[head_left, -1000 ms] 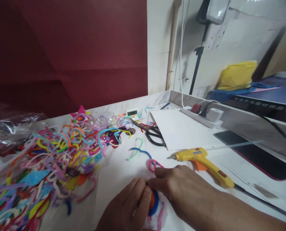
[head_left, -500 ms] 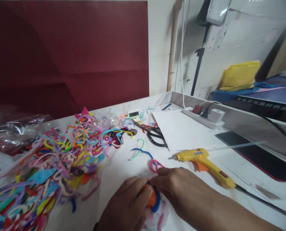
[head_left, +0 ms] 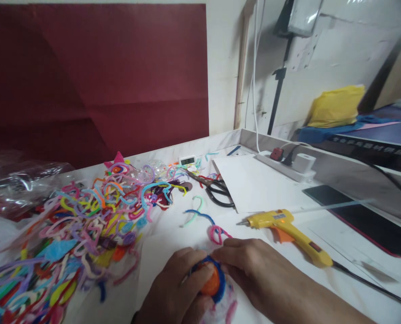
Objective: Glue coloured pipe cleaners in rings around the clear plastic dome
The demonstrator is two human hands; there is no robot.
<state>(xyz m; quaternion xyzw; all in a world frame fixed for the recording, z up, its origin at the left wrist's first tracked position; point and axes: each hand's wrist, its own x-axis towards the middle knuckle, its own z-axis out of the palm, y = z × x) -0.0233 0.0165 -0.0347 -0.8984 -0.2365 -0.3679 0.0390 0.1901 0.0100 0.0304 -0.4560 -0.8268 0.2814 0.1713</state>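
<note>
Low in the head view, my left hand point(head_left: 178, 285) is closed around an orange round piece point(head_left: 211, 282) edged with a blue pipe cleaner point(head_left: 222, 288). My right hand point(head_left: 242, 261) pinches the blue edge at its upper right, fingertips pressed together. Beneath the orange piece shows a whitish, see-through base point(head_left: 225, 315) with pink marks, partly covered by my hands. Just beyond my right fingertips lies a pink pipe cleaner loop point(head_left: 215, 234), with a blue strand point(head_left: 200, 213) and a mint green one point(head_left: 198, 204) behind it.
A heap of coloured pipe cleaners point(head_left: 82, 229) spreads over the left side. Black-handled scissors point(head_left: 217, 192) lie beyond my hands. To the right are a yellow glue gun point(head_left: 288, 231) with its cord, a dark phone point(head_left: 362, 220), white paper point(head_left: 251, 180) and a power strip point(head_left: 284, 166).
My left fingers have shifted slightly, and more of the orange piece and its blue edge shows. My right hand stays at the edge. The surroundings look the same.
</note>
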